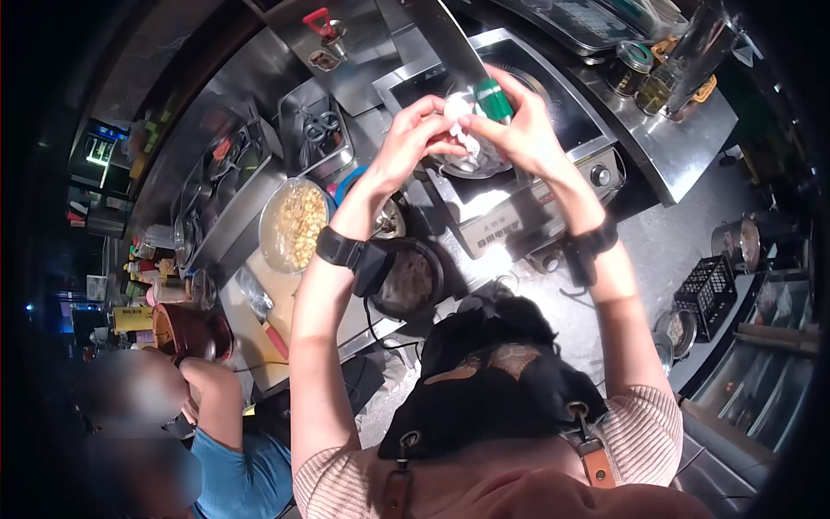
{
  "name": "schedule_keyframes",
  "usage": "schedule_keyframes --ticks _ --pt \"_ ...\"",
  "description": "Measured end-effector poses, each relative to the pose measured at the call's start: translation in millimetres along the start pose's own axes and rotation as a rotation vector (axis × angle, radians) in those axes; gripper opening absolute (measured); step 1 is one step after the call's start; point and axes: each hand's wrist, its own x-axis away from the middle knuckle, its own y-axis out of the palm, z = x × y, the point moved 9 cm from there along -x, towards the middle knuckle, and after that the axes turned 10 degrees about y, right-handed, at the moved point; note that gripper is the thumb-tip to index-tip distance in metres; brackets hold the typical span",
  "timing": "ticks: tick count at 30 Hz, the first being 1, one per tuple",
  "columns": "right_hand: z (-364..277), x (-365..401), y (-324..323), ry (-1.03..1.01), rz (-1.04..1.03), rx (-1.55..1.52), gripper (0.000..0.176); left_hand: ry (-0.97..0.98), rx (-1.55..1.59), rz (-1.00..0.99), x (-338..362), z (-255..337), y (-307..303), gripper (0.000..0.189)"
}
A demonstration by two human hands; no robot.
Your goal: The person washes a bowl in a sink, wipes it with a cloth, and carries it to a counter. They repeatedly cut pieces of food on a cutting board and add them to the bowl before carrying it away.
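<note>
Both hands meet above a metal pan (471,164) on the cooktop. My left hand (415,138) pinches a small, crumpled white item (462,125), too small to identify for certain. My right hand (523,130) is wrapped round the green handle (493,101) of a large knife (445,39), whose broad blade points up and away from me. The thumb of my right hand also touches the white item. Part of the pan is hidden beneath the hands.
A bowl of pale yellow pieces (296,227) stands at the left, near a knife with a red handle (275,339). Scissors (321,127) lie in a metal tray. A person in a blue shirt (233,467) is at the lower left. Jars (628,69) stand at the upper right.
</note>
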Motion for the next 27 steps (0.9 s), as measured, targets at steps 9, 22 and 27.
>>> schedule_keyframes --ticks 9,22,27 --pt "34 -24 -32 0.147 -0.054 -0.018 0.061 0.056 -0.095 0.093 -35 -38 -6 0.020" --pt "49 -29 -23 0.164 -0.107 -0.049 0.064 0.098 -0.319 0.275 -26 -40 -17 0.026" --pt "60 -31 -19 0.167 -0.090 0.002 0.063 0.154 -0.478 0.322 -19 -25 -10 0.028"
